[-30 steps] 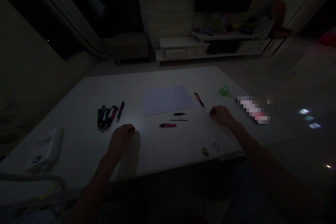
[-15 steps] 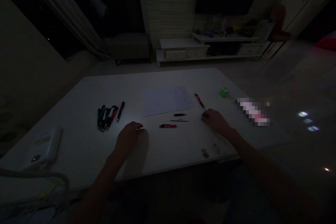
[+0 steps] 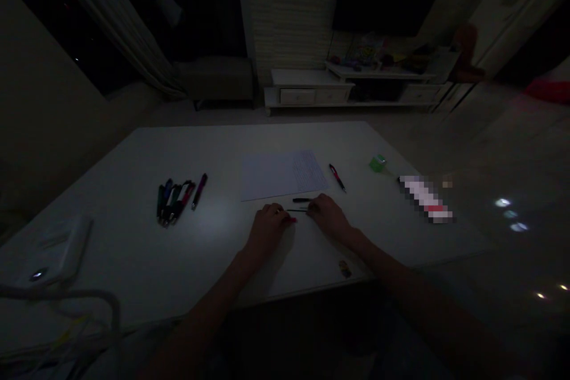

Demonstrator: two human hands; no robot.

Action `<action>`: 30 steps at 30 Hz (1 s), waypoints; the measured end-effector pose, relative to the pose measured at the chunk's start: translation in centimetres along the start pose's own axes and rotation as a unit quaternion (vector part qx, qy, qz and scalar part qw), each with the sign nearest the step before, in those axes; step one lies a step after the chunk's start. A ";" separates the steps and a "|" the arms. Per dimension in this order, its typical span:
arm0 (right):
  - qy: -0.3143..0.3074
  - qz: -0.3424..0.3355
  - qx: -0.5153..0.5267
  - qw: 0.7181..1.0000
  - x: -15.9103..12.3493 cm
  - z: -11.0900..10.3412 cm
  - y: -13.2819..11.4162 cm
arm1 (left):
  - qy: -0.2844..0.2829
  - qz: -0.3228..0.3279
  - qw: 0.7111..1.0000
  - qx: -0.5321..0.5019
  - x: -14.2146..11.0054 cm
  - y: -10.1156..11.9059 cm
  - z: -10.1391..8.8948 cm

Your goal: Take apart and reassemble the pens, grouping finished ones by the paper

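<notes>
In the dim light, my left hand [image 3: 268, 227] is low over the table with its fingers curled. It covers most of a red and black pen barrel [image 3: 293, 219], whose red end shows beside the fingertips. A small pale bit shows at its fingers, too unclear to name. My right hand [image 3: 328, 217] has its fingers closed at the right end of a thin dark pen refill [image 3: 297, 211], which spans the gap between both hands. Just beyond lies a black pen part [image 3: 301, 200], partly behind the right fingers. A tiny thin piece [image 3: 303, 208] lies beside the refill.
A partly written paper sheet [image 3: 271, 175] lies ahead, with a red and black pen [image 3: 337, 178] to its right. Several pens [image 3: 174, 202] and one apart [image 3: 199, 191] lie left. A green object [image 3: 377, 163], a blurred-out item [image 3: 425, 199] and a white box [image 3: 66, 249] stand around.
Both hands have moved inward, the left to the right and the right to the left, to the loose pen parts. The pen barrel is now mostly covered by my left hand.
</notes>
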State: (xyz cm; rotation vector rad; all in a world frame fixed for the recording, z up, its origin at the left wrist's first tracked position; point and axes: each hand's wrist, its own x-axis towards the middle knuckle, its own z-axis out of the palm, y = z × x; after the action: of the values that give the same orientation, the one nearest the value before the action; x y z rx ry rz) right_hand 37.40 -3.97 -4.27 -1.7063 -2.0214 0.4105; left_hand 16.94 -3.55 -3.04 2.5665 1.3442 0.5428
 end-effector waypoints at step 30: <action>0.057 -0.158 0.060 0.984 -1.1 -3.2 -1.8 | 0.081 -0.001 0.994 -0.071 -0.9 -0.4 -2.0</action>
State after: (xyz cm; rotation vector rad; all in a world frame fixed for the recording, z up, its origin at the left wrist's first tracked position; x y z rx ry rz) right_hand 37.65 -5.59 -0.79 -1.2789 -2.0903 0.3106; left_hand 15.37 -4.03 -1.59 2.4523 1.3051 0.8303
